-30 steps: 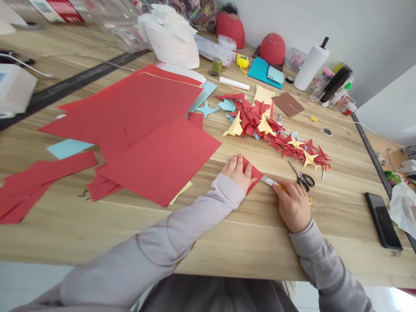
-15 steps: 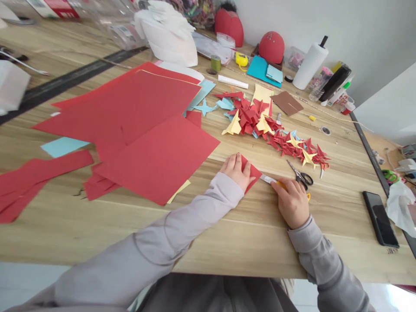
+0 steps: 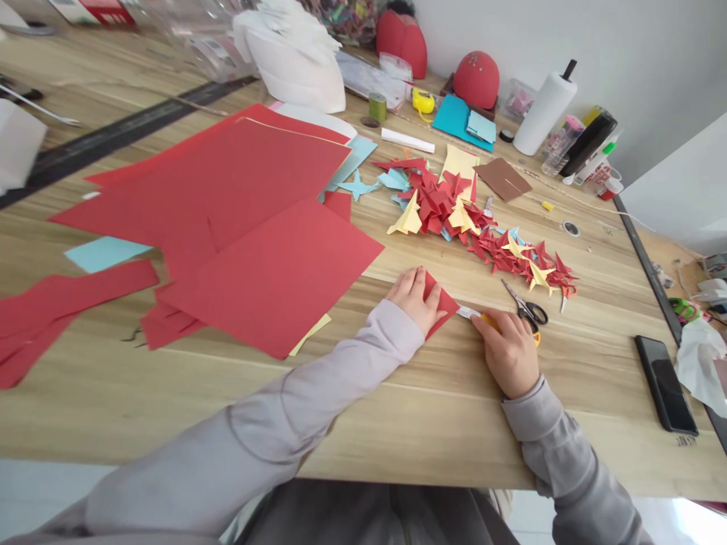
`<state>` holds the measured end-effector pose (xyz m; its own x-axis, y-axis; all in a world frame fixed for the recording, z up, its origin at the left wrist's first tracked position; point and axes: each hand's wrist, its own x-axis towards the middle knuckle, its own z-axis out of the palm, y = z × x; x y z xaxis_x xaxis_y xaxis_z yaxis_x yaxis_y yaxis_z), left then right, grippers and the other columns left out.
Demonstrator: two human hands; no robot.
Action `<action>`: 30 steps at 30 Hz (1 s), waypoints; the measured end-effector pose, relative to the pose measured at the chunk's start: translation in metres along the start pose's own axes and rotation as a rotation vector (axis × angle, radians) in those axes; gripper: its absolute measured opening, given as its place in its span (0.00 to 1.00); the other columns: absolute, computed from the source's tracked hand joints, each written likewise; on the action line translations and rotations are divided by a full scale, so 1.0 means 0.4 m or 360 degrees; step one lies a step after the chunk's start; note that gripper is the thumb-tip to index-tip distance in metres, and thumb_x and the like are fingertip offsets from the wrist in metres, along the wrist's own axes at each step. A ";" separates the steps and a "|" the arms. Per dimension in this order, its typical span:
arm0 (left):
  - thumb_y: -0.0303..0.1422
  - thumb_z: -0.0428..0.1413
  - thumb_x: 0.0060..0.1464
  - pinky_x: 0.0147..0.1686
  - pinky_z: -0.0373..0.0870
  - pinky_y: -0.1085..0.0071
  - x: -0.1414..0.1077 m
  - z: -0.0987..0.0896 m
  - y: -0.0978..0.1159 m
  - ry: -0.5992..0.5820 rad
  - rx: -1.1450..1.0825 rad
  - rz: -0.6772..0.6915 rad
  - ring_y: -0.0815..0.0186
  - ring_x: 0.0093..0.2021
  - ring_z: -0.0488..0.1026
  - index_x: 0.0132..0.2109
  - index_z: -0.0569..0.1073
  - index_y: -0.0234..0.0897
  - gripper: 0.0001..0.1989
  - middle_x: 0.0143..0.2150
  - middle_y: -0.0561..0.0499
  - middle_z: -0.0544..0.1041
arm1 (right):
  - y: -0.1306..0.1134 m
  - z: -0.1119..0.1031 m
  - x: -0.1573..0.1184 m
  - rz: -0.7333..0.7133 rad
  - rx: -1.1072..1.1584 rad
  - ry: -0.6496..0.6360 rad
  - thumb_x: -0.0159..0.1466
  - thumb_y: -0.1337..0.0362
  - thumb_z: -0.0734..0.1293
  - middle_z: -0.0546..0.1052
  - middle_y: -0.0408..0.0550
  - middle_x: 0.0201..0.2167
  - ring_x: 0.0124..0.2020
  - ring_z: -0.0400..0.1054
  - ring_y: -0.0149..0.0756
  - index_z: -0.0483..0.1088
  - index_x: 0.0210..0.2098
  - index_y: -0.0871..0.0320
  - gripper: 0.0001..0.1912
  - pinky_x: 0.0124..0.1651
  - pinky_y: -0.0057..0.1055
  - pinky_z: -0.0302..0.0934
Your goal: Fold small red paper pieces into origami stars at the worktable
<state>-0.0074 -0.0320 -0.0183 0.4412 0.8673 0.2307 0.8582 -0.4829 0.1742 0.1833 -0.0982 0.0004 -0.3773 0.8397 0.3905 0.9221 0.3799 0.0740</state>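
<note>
Desk: flat wooden desk (image 3: 432,431), pale tan with darker brown grain streaks
Sheets: large paper sheets (image 3: 273,280), plain red, at 10 o'clock
Stars: folded paper stars (image 3: 432,203), red, yellow, pale blue, at 12 o'clock
Folded piece: small folded paper square (image 3: 440,303), red, at 12 o'clock
Knife: slim craft knife (image 3: 488,321), yellow handle, silver blade, at 1 o'clock
Sleeves: long knit sleeves (image 3: 318,386), plain pale grey, at 6 o'clock

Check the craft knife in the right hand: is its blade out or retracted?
Out: the silver blade extends from the yellow handle gripped in the right hand, reaching the red paper.
</note>
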 end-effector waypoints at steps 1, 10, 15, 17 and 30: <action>0.40 0.55 0.50 0.53 0.60 0.51 0.000 0.000 0.000 0.0012 -0.0015 0.0003 0.46 0.57 0.61 0.51 0.71 0.29 0.24 0.57 0.27 0.63 | 0.002 0.001 0.000 0.0005 0.0004 0.0002 0.61 0.72 0.60 0.73 0.50 0.42 0.41 0.63 0.38 0.72 0.44 0.53 0.15 0.38 0.33 0.53; 0.41 0.55 0.50 0.55 0.58 0.52 0.001 -0.004 0.001 -0.0002 -0.0032 -0.0002 0.45 0.57 0.60 0.51 0.71 0.28 0.25 0.57 0.28 0.63 | 0.006 0.001 0.004 0.0010 0.0024 -0.0002 0.62 0.72 0.60 0.73 0.50 0.42 0.41 0.63 0.38 0.72 0.43 0.54 0.14 0.39 0.33 0.54; 0.40 0.58 0.48 0.55 0.57 0.53 0.007 0.028 -0.007 0.0063 -0.0079 0.0044 0.47 0.58 0.59 0.50 0.71 0.29 0.25 0.58 0.29 0.62 | -0.006 -0.007 -0.009 0.0003 0.0039 0.0005 0.61 0.73 0.60 0.73 0.51 0.40 0.39 0.62 0.38 0.72 0.43 0.56 0.15 0.38 0.33 0.55; 0.40 0.58 0.47 0.55 0.57 0.52 0.008 0.044 -0.010 0.0090 -0.0086 0.0060 0.48 0.58 0.58 0.50 0.71 0.30 0.25 0.58 0.30 0.62 | -0.008 -0.007 -0.014 0.0004 0.0062 0.0016 0.61 0.73 0.60 0.72 0.52 0.40 0.39 0.62 0.37 0.72 0.44 0.56 0.15 0.39 0.33 0.56; 0.40 0.59 0.47 0.56 0.56 0.52 0.009 0.051 -0.007 0.0089 -0.0112 0.0051 0.48 0.59 0.58 0.50 0.71 0.31 0.25 0.59 0.31 0.61 | 0.010 -0.009 -0.019 0.0066 0.0030 -0.0017 0.61 0.72 0.60 0.72 0.50 0.41 0.39 0.62 0.37 0.73 0.44 0.52 0.16 0.40 0.33 0.56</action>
<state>-0.0029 -0.0250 -0.0373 0.4512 0.8440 0.2901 0.8223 -0.5195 0.2323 0.1903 -0.1044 0.0010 -0.3400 0.8588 0.3832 0.9351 0.3521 0.0406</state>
